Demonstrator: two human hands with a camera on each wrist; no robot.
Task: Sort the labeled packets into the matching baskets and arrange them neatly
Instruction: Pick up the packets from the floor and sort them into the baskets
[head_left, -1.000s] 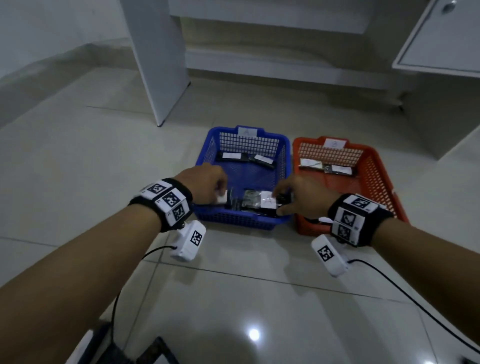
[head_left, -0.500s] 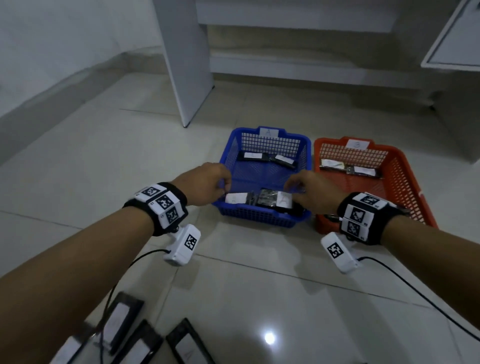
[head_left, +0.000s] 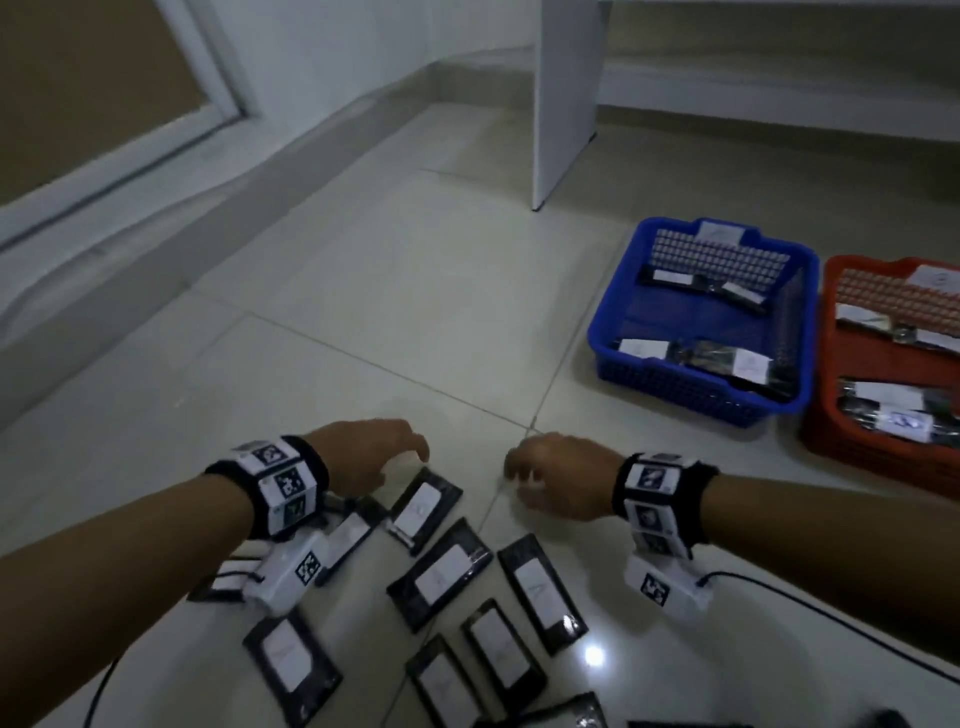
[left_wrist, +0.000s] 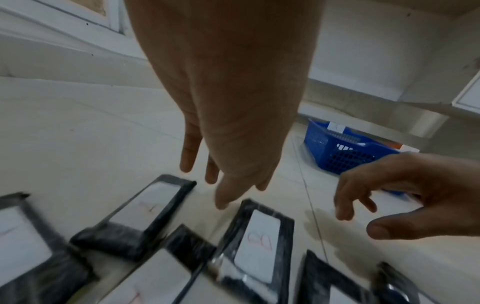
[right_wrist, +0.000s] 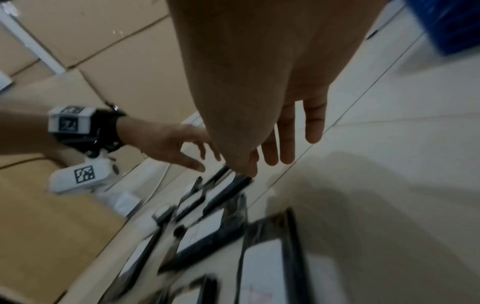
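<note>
- Left hand (head_left: 363, 457) hovers empty, fingers loosely spread, above the packets (head_left: 436, 571) lying on the floor (head_left: 363, 312) at 6 o'clock.
- Right hand (head_left: 558, 480) is empty too, fingers relaxed.
- Blue basket (head_left: 675, 387) and red basket (head_left: 883, 457) sit at 2 o'clock, well apart from both hands.

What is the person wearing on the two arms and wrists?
Both forearms are bare, with no sleeves. Each wrist carries a black band with white blocks printed with black square code markers: left wrist band, right wrist band. Under each band hangs a small white camera unit with its own code marker, and a thin black cable leaves it.
</note>
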